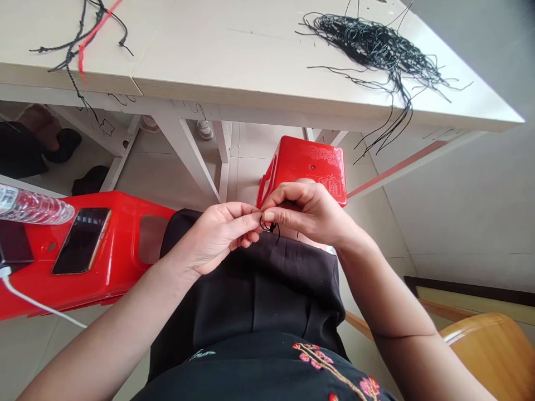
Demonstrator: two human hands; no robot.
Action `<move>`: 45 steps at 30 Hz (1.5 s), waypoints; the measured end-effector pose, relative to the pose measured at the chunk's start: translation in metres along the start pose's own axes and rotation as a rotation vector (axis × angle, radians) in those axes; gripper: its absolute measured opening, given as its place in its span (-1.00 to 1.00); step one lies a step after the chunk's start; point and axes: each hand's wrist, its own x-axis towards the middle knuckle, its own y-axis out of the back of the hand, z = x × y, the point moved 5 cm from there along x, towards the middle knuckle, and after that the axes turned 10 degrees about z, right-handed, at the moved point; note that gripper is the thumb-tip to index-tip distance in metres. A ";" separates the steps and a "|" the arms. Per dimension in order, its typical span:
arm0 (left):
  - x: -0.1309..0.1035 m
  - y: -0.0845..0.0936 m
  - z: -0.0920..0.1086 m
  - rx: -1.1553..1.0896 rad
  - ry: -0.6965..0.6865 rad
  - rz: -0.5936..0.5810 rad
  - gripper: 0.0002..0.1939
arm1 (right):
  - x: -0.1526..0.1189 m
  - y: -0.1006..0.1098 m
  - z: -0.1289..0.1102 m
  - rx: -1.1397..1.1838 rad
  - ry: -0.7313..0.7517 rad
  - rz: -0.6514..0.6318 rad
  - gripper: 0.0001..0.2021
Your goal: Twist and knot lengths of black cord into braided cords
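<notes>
Above my lap, my left hand [228, 228] and my right hand [307, 209] meet fingertip to fingertip. Both are closed in a pinch on a thin black cord [273, 227], which makes a small loop by the fingertips, with a short end hanging down. Part of the cord is hidden by my fingers. On the white table ahead lies a tangled heap of black cords [371, 47], several strands drooping over the front edge. Braided black cords [75, 42] and a red cord [94, 32] rest at the table's far left.
A red stool [307, 161] stands under the white table [217, 61]. To my left, another red stool [125, 234] carries a phone [82, 240], a plastic bottle [37, 206] and a dark box [14, 245] with a white cable [42, 306]. At lower right is a wooden chair [493, 351].
</notes>
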 end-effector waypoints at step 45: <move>-0.003 0.001 0.012 0.253 -0.192 0.044 -0.75 | -0.008 0.003 -0.014 -0.337 0.072 0.091 -0.87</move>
